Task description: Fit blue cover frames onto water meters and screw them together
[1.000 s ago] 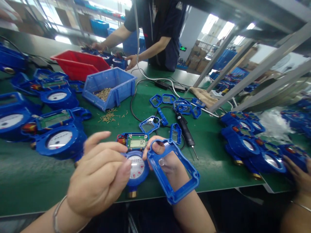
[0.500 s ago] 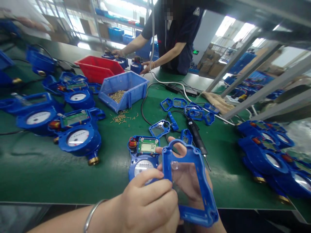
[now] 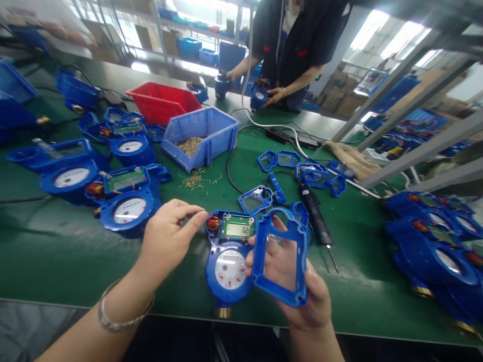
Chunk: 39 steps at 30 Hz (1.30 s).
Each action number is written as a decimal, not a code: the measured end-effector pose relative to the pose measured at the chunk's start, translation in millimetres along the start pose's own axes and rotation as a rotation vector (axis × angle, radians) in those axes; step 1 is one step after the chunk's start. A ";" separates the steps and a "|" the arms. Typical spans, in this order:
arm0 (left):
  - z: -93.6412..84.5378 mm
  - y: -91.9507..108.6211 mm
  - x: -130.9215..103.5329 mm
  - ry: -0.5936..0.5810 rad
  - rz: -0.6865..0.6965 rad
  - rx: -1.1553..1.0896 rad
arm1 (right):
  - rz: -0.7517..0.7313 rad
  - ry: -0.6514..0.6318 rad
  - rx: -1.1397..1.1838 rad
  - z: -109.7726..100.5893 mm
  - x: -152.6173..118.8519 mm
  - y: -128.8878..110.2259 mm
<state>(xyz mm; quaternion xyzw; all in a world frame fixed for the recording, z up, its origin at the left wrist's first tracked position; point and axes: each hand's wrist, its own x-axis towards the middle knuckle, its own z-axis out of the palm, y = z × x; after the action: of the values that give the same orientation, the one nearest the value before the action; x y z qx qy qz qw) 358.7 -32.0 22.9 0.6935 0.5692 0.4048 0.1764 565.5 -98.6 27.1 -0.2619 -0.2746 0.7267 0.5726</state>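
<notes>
My right hand [image 3: 307, 296] holds a blue frame-shaped cover [image 3: 260, 254] with a clear window, tilted up beside the meter. A blue water meter [image 3: 229, 269] lies in front of me, its circuit board and small display [image 3: 238, 230] exposed, its brass end toward the table's near edge. At the meter's upper left corner, next to the red and yellow wires [image 3: 213, 222], is my left hand [image 3: 169, 234], thumb and forefinger pinched together. Whether anything small is between those fingertips cannot be made out.
More meters [image 3: 130, 208] stand at left and others [image 3: 433, 251] at right. Behind are a blue bin [image 3: 206, 136] of screws, loose screws [image 3: 194, 179], a red bin [image 3: 162, 103], blue covers [image 3: 315, 176] and an electric screwdriver [image 3: 316, 216]. A person [image 3: 298, 50] handles meters across the table.
My left hand has moved from the cover to the meter's upper left corner. The cover has shifted left and up in my right hand. Across the table, the person's hands have moved right with meters.
</notes>
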 end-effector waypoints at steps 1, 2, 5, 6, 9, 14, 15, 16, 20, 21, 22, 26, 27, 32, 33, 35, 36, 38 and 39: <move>1.8 -3.8 4.7 -0.075 -0.063 -0.033 | 0.005 0.003 -0.005 0.0 0.3 2.9; 4.4 -6.4 7.8 -0.129 -0.108 -0.058 | 0.010 0.003 -0.010 0.2 0.3 5.6; 13.9 -8.4 7.9 -0.166 -0.135 -0.073 | 0.005 -0.025 -0.007 0.0 0.1 10.7; 16.5 -7.9 6.0 -0.146 -0.109 -0.058 | -0.001 -0.038 0.002 -0.5 0.2 11.5; 21.1 -5.0 -0.4 -0.053 0.067 0.071 | -0.008 -0.060 0.025 -2.9 1.3 12.3; 21.5 1.0 -4.4 0.063 0.385 0.328 | 0.006 -0.055 0.039 -5.5 4.1 11.7; 21.4 1.4 -4.2 0.073 0.435 0.346 | 0.010 -0.055 0.041 -5.6 4.6 11.4; 21.3 1.3 -3.8 0.080 0.487 0.352 | 0.011 -0.055 0.043 -5.7 5.1 11.2; 19.7 -4.5 -3.4 0.067 0.700 0.309 | 0.018 -0.049 0.051 -6.3 6.2 10.8; 19.0 -6.8 -4.0 0.056 0.746 0.299 | 0.018 -0.046 0.052 -6.7 6.1 10.9; 18.2 -9.3 -4.8 0.042 0.786 0.297 | 0.020 -0.043 0.050 -7.1 5.9 11.1; 16.4 -17.8 -10.7 -0.009 0.845 0.302 | 0.016 -0.033 0.032 -8.1 4.4 12.0; 16.8 -19.0 -12.7 -0.010 0.826 0.287 | 0.016 -0.031 0.029 -8.1 4.3 12.2; 21.6 -14.7 -21.8 0.022 0.576 0.150 | 0.030 -0.026 0.034 -6.9 5.9 12.7; 22.2 -12.0 -22.6 0.020 0.521 0.139 | 0.031 -0.024 0.036 -6.5 6.2 12.6; 22.1 -6.2 -22.4 -0.003 0.425 0.134 | 0.032 -0.022 0.038 -6.1 6.4 12.4; 21.5 -3.6 -21.6 -0.024 0.382 0.132 | 0.030 -0.020 0.039 -6.0 6.3 12.2; 19.8 0.2 -19.6 -0.073 0.307 0.123 | 0.034 -0.020 0.037 -6.3 6.0 11.6; 19.0 1.5 -18.8 -0.095 0.281 0.123 | 0.036 -0.019 0.034 -6.7 5.8 11.4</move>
<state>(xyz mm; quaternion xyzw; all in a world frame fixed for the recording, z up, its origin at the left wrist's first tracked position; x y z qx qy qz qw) 373.6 -45.9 5.6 0.7941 0.4813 0.3568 0.1020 561.1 -94.5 14.0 -0.2498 -0.2629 0.7439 0.5613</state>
